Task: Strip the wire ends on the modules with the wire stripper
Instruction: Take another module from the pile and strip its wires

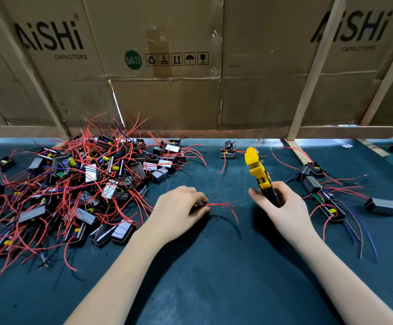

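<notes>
Under the left hand (pixel 179 207), red wires (pixel 221 204) pinched, module hidden; right hand (pixel 282 202) fingers around wire stripper (pixel 259 172).

you work on a matt green mat (pixel 214 277); your stripper (pixel 259 174) is glossy yellow plastic, behind it creased brown cardboard (pixel 167 95) and bare wood battens (pixel 313 73).

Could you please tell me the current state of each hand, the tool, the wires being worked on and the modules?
Left hand: pinches the red wires.
Red wires: bunched, ends pointing right, clear of the tool.
Right hand: grips the wire stripper.
Wire stripper: upright, off the mat.
Heap of modules: tangled, left.
Modules on the right: spread apart.
</notes>
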Available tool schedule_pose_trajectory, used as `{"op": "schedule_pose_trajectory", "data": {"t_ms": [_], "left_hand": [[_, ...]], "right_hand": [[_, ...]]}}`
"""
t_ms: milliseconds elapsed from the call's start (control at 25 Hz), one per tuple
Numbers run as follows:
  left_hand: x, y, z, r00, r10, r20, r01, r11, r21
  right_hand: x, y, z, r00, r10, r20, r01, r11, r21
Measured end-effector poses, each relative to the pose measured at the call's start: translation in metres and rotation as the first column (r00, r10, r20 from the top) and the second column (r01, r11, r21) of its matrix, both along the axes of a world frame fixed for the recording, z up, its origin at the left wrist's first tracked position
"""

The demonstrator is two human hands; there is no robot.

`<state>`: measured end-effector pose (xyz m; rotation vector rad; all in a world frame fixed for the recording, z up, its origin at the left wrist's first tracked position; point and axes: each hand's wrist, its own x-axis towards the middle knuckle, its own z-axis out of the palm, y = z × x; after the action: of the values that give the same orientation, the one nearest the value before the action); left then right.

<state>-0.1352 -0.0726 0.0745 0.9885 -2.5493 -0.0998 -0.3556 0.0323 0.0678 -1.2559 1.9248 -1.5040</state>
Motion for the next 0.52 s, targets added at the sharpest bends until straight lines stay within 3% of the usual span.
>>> {"op": "schedule_pose_trajectory", "data": {"t_ms": [120,200,280,320,400,440,520], "left_hand": [[0.002,0.004,0.005,0.995,-0.082,-0.053,0.081,0.996,-0.021],[0.005,0.007,0.017,0.951,-0.148,-0.27,0.116,0.985,-0.13],[0.012,0.008,0.028,0.799,-0.137,-0.586,0.073,0.989,-0.131],[0.017,0.008,0.033,0.671,-0.082,-0.737,0.105,0.994,-0.014],[0.027,0.006,0.042,0.483,0.051,-0.874,0.215,0.961,0.174],[0.031,0.005,0.045,0.455,0.087,-0.886,0.182,0.965,0.189],[0.039,-0.002,0.044,0.498,0.136,-0.856,-0.051,0.991,0.127]], "right_hand": [[0.004,-0.001,0.0,1.0,-0.013,-0.004,0.013,1.0,0.025],[0.0,0.001,0.0,1.0,0.0,-0.008,0.0,1.0,-0.001],[-0.005,0.002,0.0,0.999,0.009,0.034,-0.008,0.999,-0.038],[-0.007,0.002,0.0,0.996,0.011,0.088,-0.005,0.998,-0.062],[-0.01,0.0,0.002,0.966,0.006,0.258,0.024,0.993,-0.114],[-0.013,-0.002,0.002,0.939,0.007,0.343,0.041,0.991,-0.131],[-0.018,-0.005,0.002,0.892,0.006,0.452,0.062,0.989,-0.135]]}}
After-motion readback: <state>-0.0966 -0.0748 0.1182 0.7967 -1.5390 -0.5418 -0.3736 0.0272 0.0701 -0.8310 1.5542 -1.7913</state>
